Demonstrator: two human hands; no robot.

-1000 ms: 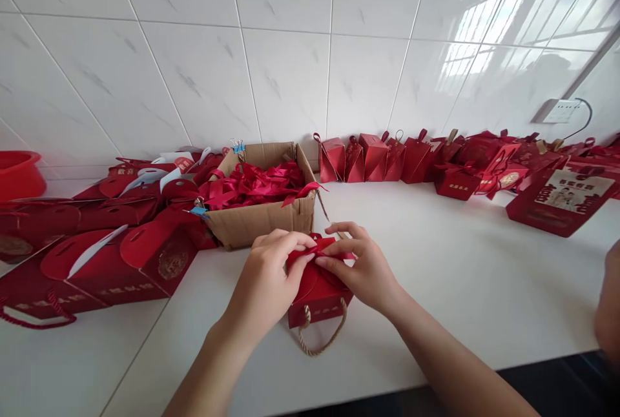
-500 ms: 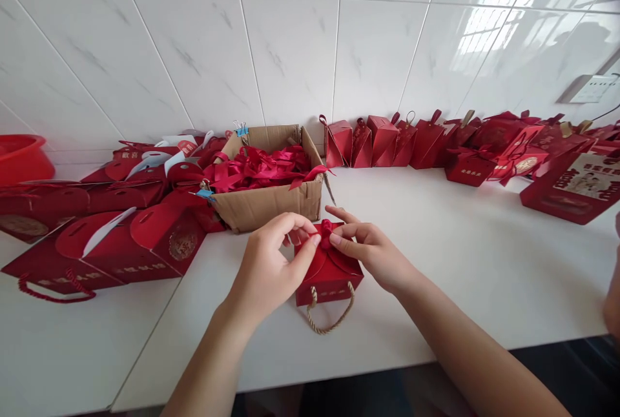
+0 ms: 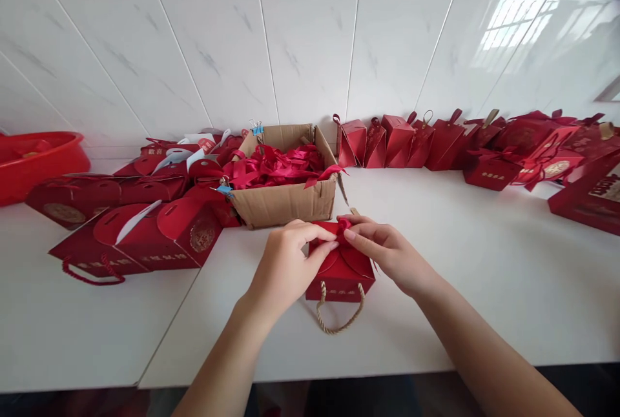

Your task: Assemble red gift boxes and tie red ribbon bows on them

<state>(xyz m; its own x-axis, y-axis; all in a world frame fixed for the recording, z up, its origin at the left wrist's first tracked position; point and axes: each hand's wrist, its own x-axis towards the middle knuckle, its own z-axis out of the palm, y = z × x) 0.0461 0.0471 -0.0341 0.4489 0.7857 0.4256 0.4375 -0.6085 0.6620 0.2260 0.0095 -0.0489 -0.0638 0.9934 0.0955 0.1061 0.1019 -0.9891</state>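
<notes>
A red gift box [image 3: 340, 268] stands on the white table in front of me, its rope handle [image 3: 340, 326] hanging over the front side. On its top is a red ribbon [image 3: 344, 226], gathered in a knot or bow that my fingers partly cover. My left hand [image 3: 295, 262] is closed in a pinch at the ribbon's left side. From the right, my right hand [image 3: 387, 252] pinches the same ribbon between thumb and fingers. The ribbon's exact shape is hidden behind my fingertips.
A cardboard box [image 3: 285, 204] full of red ribbons sits just behind. Several red gift boxes [image 3: 140, 236] are grouped at the left, beside a red basin [image 3: 43, 165]. More small red boxes [image 3: 353, 144] line the tiled wall, with a larger pile [image 3: 526, 142] at the right.
The view has swung a little to the left. Both hands stay at the ribbon, the right fingers now curled in closer. At the right edge, another person's hand has left the view.
</notes>
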